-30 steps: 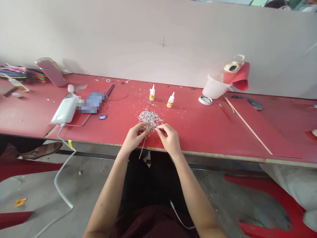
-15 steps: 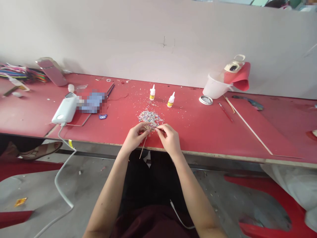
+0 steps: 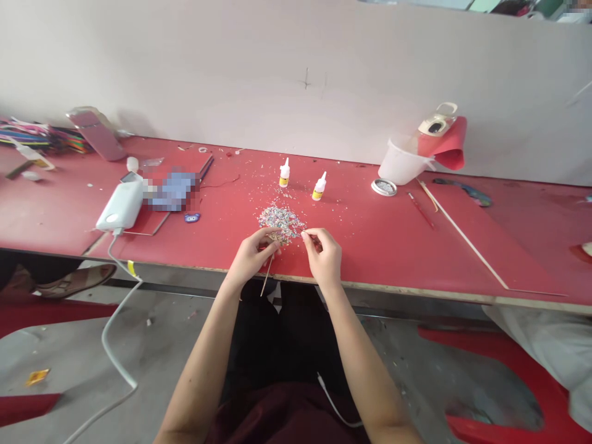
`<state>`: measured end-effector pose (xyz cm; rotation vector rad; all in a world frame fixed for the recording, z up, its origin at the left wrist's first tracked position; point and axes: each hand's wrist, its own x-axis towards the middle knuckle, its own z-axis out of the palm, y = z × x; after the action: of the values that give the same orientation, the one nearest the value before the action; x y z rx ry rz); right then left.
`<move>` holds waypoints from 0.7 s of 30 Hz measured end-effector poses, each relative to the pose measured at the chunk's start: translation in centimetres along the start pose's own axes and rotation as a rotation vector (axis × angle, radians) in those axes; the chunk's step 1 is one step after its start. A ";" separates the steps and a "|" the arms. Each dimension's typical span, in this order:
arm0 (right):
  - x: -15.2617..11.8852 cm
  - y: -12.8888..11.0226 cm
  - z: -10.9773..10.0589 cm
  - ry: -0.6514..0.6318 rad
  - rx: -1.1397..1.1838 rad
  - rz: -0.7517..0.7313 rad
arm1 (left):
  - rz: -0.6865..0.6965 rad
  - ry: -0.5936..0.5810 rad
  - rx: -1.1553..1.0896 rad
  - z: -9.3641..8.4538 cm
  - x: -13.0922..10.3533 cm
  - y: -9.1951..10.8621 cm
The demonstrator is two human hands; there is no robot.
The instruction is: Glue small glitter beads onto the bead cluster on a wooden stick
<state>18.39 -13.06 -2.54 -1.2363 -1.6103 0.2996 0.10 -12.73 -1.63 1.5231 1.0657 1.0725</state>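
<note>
A pile of tiny multicoloured, glittery pieces (image 3: 280,219) lies on the red tabletop in front of both hands. My left hand (image 3: 253,254) is closed at the pile's near left edge, gripping a thin wooden stick (image 3: 266,279) whose lower end sticks out past the table edge. The stick's upper end is hidden by my fingers. My right hand (image 3: 324,256) is at the pile's right edge, thumb and forefinger pinched together. Whatever is between those fingertips is too small to make out.
Two small glue bottles, one left (image 3: 284,175) and one right (image 3: 319,187), stand behind the pile. A white power bank (image 3: 121,206) with a cable lies left. A white bucket (image 3: 402,163), round lid (image 3: 384,187) and red pen (image 3: 420,209) are at right.
My right hand has moved a little to the right, away from my left hand, opening a gap between them. The left hand and the stick stay almost in place.
</note>
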 end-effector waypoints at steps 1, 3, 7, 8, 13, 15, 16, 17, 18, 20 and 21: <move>0.0 0.0 0.0 -0.011 0.004 0.007 | -0.003 -0.003 0.001 0.0 0.0 0.0; 0.0 0.0 0.1 -0.073 -0.007 -0.019 | -0.004 -0.008 0.003 0.0 0.0 -0.1; -0.1 -0.2 0.2 -0.135 -0.052 -0.092 | 0.001 -0.009 -0.001 0.0 0.1 -0.2; -0.1 -0.2 0.2 -0.146 -0.063 -0.104 | 0.001 -0.009 -0.002 0.0 0.1 -0.2; -0.2 -0.3 0.2 -0.162 -0.108 -0.135 | 0.005 -0.011 0.011 0.0 0.1 -0.2; -0.2 -0.2 0.2 -0.150 -0.117 -0.139 | 0.008 -0.012 0.010 -0.1 0.1 -0.2; -0.2 -0.2 0.2 -0.145 -0.122 -0.141 | 0.007 -0.012 0.008 -0.1 0.1 -0.2; -0.2 -0.2 0.2 -0.141 -0.126 -0.144 | 0.006 -0.011 0.007 -0.1 0.1 -0.2; -0.2 -0.2 0.2 -0.139 -0.129 -0.146 | 0.003 -0.009 0.008 -0.1 0.0 -0.1; -0.2 -0.2 0.2 -0.141 -0.136 -0.154 | 0.000 -0.007 0.013 -0.1 0.0 -0.1; -0.2 -0.2 0.2 -0.142 -0.140 -0.161 | 0.000 -0.007 0.015 -0.1 0.0 -0.1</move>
<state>18.05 -13.24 -2.61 -1.2025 -1.8684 0.1786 0.01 -12.67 -1.75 1.5376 1.0710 1.0606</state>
